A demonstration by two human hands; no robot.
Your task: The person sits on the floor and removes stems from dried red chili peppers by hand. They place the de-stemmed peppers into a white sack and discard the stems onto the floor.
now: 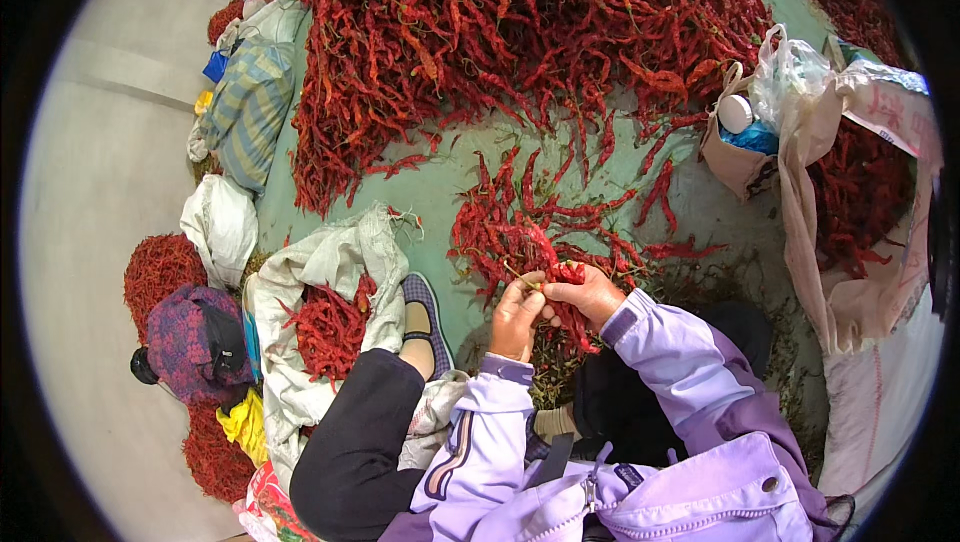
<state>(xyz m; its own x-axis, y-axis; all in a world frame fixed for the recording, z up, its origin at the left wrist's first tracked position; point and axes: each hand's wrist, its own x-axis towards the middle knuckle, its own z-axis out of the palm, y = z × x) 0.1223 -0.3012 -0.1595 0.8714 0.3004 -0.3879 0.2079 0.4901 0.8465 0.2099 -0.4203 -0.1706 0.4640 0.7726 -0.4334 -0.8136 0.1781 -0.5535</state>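
My right hand (pixel 592 296) grips a few wrinkled red chili peppers (pixel 576 330), which hang down below its fingers. Close against it, the fingertips of my left hand (pixel 516 317) pinch the greenish stem end of a pepper. Just beyond both hands lies a small heap of red chilies (pixel 487 242) on the pale green floor sheet (pixel 442 174). Stem scraps (pixel 555 380) litter the sheet beneath my hands. To the left, a white woven sack (pixel 285 294) stands with its mouth spread wide, and red chilies (pixel 330 328) show inside it.
A large mound of red chilies (pixel 510 31) fills the far side. At right stands a tall sack (pixel 806 242) containing chilies, beside a beige bag (pixel 739 155) with a white-lidded container. A patterned backpack (pixel 196 343), stuffed bags (pixel 251 110) and more chilies (pixel 161 272) line the left edge.
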